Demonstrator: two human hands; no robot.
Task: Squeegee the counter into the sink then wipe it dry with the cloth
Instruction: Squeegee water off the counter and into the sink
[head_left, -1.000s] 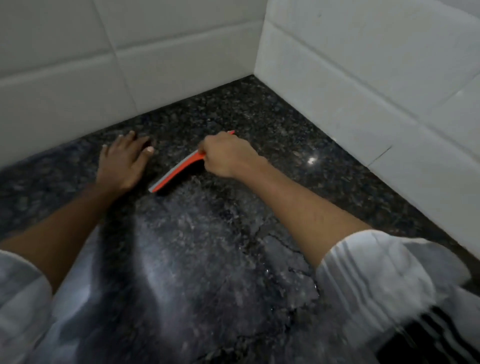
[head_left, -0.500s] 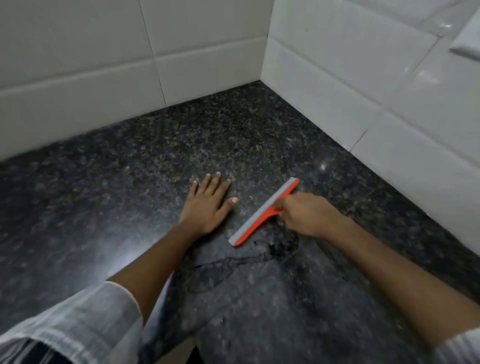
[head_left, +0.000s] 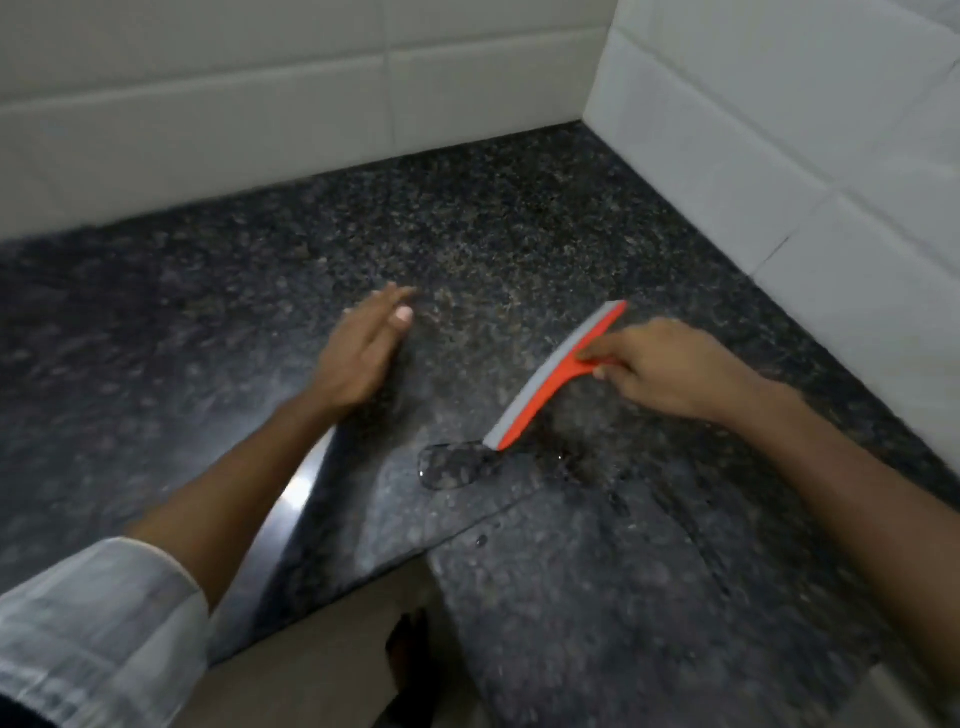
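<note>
An orange squeegee (head_left: 550, 379) with a grey blade lies slanted on the dark speckled granite counter (head_left: 493, 234). My right hand (head_left: 660, 369) grips its short handle from the right. A small puddle of water (head_left: 454, 464) sits at the blade's lower end, and wet streaks spread to its right. My left hand (head_left: 363, 353) rests on the counter to the left of the squeegee, fingers together and lifted a little at the tips, holding nothing. No sink and no cloth are in view.
White tiled walls (head_left: 779, 130) meet in a corner at the back right. The counter's front edge (head_left: 332, 597) runs diagonally at the bottom, with tan floor (head_left: 311, 670) below it.
My right hand has drawn the squeegee toward me and the counter edge, pushing water ahead into a puddle. My left hand has lifted its fingers slightly and shifted left of the blade.
</note>
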